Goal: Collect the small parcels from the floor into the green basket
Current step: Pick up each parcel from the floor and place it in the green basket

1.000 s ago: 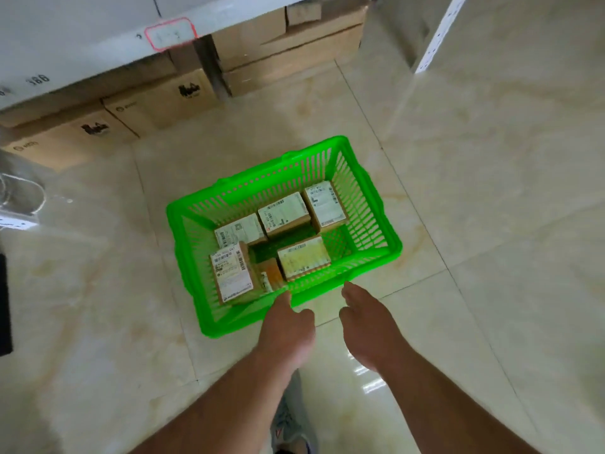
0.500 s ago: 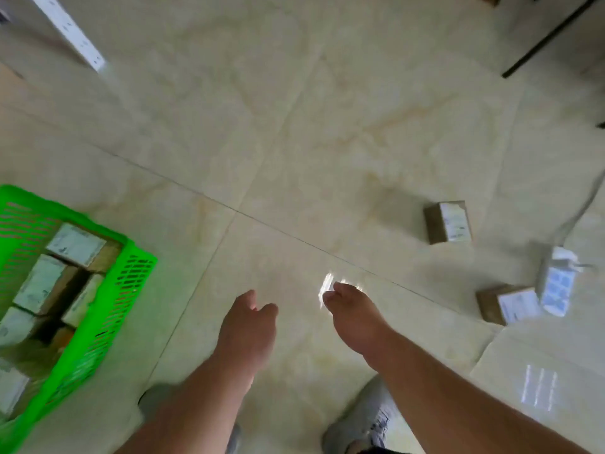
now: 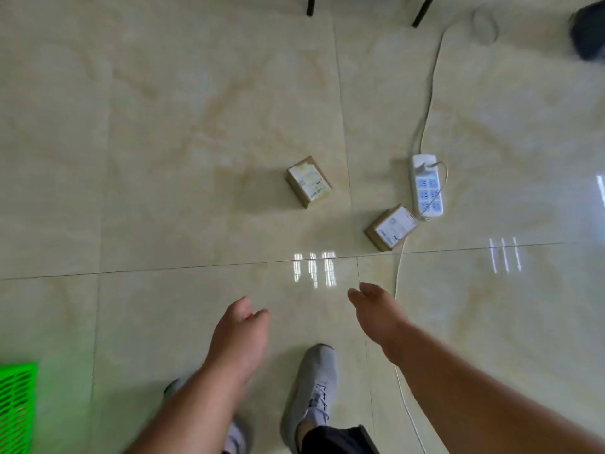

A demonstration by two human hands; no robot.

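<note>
Two small brown parcels with white labels lie on the pale tiled floor: one parcel [image 3: 309, 181] near the middle, a second parcel [image 3: 391, 227] to its right, touching a white power strip. Only a corner of the green basket [image 3: 16, 404] shows at the bottom left edge. My left hand [image 3: 239, 339] and my right hand [image 3: 376, 311] hang low in the view, both empty with relaxed fingers, well short of the parcels.
The white power strip [image 3: 426, 183] lies right of the parcels; its cable [image 3: 401, 322] runs down past my right hand. My grey shoe [image 3: 314, 385] stands between my arms. Dark chair legs [image 3: 422, 11] rise at the top.
The view has swung right, away from the basket, which slid from the centre to the bottom left corner. The two parcels and the power strip came into view and moved toward the middle.
</note>
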